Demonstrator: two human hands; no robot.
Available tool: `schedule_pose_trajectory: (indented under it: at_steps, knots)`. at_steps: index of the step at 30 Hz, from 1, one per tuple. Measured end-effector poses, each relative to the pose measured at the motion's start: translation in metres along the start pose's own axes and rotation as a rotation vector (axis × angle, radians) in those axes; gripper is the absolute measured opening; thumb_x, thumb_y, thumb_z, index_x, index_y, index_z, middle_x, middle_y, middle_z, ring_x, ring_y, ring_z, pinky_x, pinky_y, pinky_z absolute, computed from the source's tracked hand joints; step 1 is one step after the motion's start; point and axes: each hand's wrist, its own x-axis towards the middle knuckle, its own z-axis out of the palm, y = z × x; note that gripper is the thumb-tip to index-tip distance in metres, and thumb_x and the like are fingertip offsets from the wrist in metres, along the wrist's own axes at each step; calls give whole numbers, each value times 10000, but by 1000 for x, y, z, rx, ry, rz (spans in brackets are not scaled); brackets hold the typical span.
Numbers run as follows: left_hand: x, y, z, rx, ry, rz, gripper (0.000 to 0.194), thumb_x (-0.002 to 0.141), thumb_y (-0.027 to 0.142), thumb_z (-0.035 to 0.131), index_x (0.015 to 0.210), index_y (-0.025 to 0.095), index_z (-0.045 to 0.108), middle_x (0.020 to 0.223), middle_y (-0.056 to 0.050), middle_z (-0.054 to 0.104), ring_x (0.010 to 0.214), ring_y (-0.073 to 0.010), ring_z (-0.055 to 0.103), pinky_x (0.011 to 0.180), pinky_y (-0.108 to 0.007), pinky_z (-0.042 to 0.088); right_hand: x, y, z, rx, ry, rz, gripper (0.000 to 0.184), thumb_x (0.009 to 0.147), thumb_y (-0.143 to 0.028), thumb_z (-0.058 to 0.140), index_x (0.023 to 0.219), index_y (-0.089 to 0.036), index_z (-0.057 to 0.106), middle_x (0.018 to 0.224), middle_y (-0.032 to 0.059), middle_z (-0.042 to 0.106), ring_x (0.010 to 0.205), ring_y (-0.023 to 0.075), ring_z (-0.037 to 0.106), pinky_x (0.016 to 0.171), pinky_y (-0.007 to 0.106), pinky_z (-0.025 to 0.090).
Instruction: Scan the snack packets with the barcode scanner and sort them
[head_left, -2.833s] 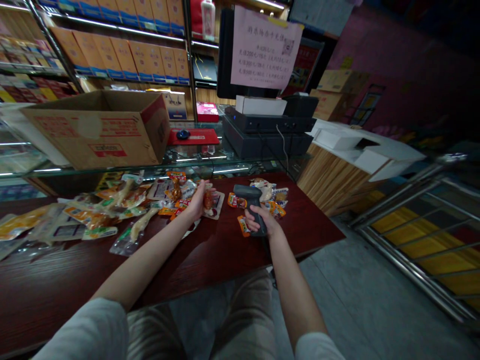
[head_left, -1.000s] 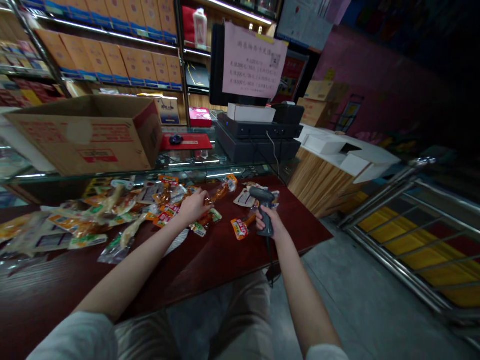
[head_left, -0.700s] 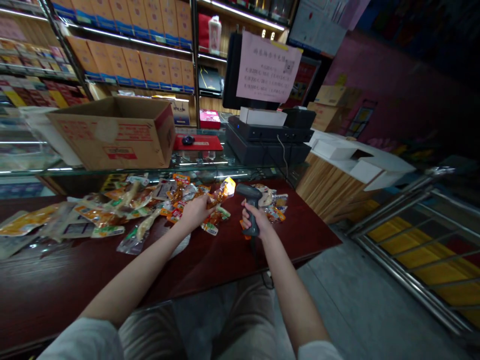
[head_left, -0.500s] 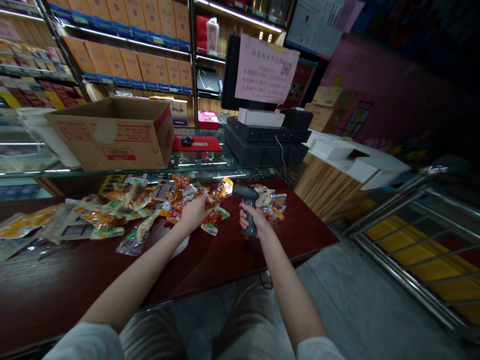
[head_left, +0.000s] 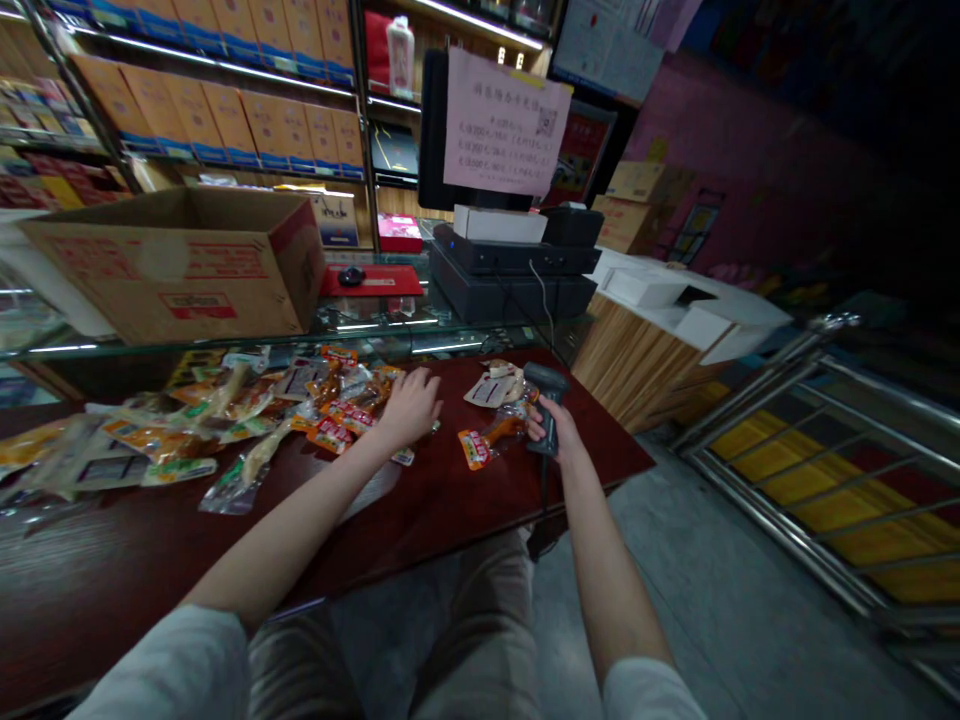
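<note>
My right hand (head_left: pixel 561 428) grips the handle of a dark grey barcode scanner (head_left: pixel 546 378), held over the right part of the dark red tabletop. Just left of it lies a clear packet with a drumstick (head_left: pixel 504 428) and an orange-red label. Beyond that packet are a pale-backed packet (head_left: pixel 491 388) and others partly hidden by the scanner. My left hand (head_left: pixel 411 408) is over the right end of a heap of packaged meat snacks (head_left: pixel 330 400), fingers apart, with nothing visible in them. A packet beneath this hand is mostly covered.
A cardboard box (head_left: pixel 187 270) stands on the glass counter (head_left: pixel 375 342) behind the table. A mouse (head_left: pixel 351 275) lies on a red mat beside a cash drawer (head_left: pixel 510 285) and monitor. A metal railing (head_left: pixel 780 480) runs along the right.
The drumstick packet formerly in my left hand is no longer in it; that hand has opened. My right hand has carried the scanner rightward, uncovering the packet on the table. The view has shifted.
</note>
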Motion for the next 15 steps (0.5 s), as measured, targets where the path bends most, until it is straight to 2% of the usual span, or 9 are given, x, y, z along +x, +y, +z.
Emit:
schedule_pose_trajectory:
  at_steps: [2, 5, 7, 11, 15]
  knots:
    - [29, 29, 12, -156, -101, -46, 490, 948, 382, 456, 1357, 114, 493, 1367, -206, 550, 1241, -303, 564, 1043, -412, 414, 2, 0, -9, 9, 16, -7, 373, 714, -399, 762, 860, -226, 466, 512, -122, 456, 323, 48, 367, 335, 175, 338]
    - [72, 63, 34, -244, -284, -233, 677, 895, 532, 536, 1385, 79, 421, 1398, -253, 519, 1281, -333, 531, 1014, -399, 427, 5, 5, -15, 44, 42, -13, 384, 700, -404, 762, 894, -226, 483, 504, -130, 447, 313, 44, 355, 326, 169, 321]
    - [95, 75, 48, -234, -338, -311, 735, 852, 547, 593, 1366, 47, 431, 1391, -303, 507, 1294, -389, 510, 1000, -444, 432, 6, 8, -17, 60, 60, -23, 396, 686, -408, 768, 900, -227, 488, 501, -132, 451, 311, 46, 353, 323, 172, 321]
    - [120, 75, 69, -228, -387, -363, 787, 722, 562, 729, 1300, 82, 497, 1400, -311, 499, 1319, -443, 471, 1010, -494, 418, 7, 13, -19, 57, 79, -48, 424, 668, -422, 782, 901, -220, 490, 500, -126, 467, 319, 49, 370, 326, 178, 333]
    - [120, 59, 71, -269, -364, -305, 785, 699, 536, 756, 1297, 115, 471, 1374, -247, 548, 1263, -357, 554, 977, -393, 455, 5, 13, -17, 42, 81, -42, 442, 641, -441, 798, 855, -220, 480, 489, -124, 471, 310, 50, 369, 318, 186, 338]
